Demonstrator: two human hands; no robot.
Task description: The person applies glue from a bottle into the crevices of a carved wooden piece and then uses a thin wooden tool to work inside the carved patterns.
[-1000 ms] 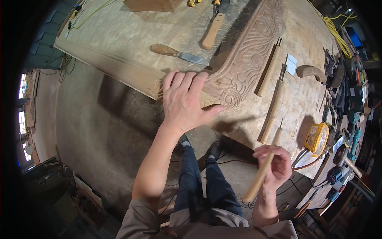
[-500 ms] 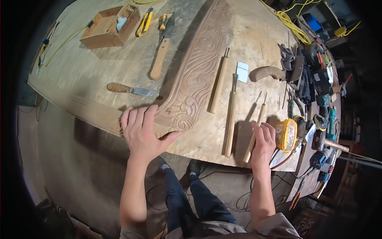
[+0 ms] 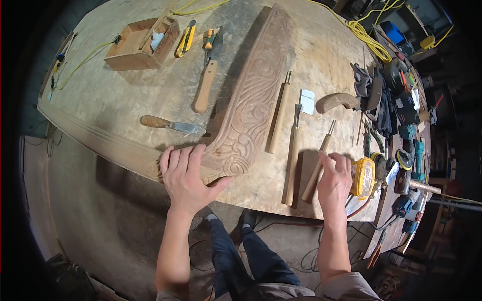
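My left hand lies over the corner of a brown carved wooden piece, fingers laid across the wood and thumb spread to the right. Scrolls and leaf lines cover its long arm; a plainer moulded arm runs off to the left. At the right, my right hand hovers beside a carving gouge with a pale wooden handle, which lies on the table. Its fingers are loosely bent, the fingertips close to the handle, and it grips nothing visible. Two more long-handled carving tools, a gouge and a chisel, lie left of it.
Beyond the left hand lie a putty knife, a wooden-handled saw, a yellow utility knife and a wooden box. A yellow work lamp stands right of my right hand. Power tools and a hammer crowd the right side.
The right hand has let go of the gouge, which now lies on the table at its left. The left hand stays on the carved corner. The whole view has shifted slightly.
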